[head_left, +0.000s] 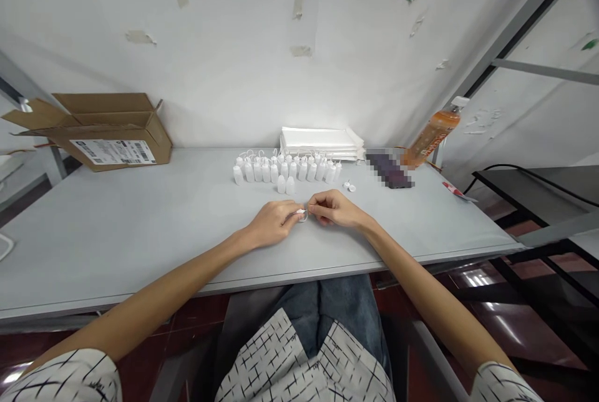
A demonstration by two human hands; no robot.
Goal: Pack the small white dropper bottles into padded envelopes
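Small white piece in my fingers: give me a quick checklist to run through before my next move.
1. Grip: the small white piece is pinched between the fingertips of the left hand and the right hand: ok.
2. Detail of the piece: the thin loop at it and how its parts fit together: cannot tell, too small to see.
3. Bottles: the row of small white plastic bottles stands upright: ok.
4. Loose parts: the small white parts lie to the right of the row, apart from it: ok.
5. Clearance: both hands are apart from the bottles: ok.
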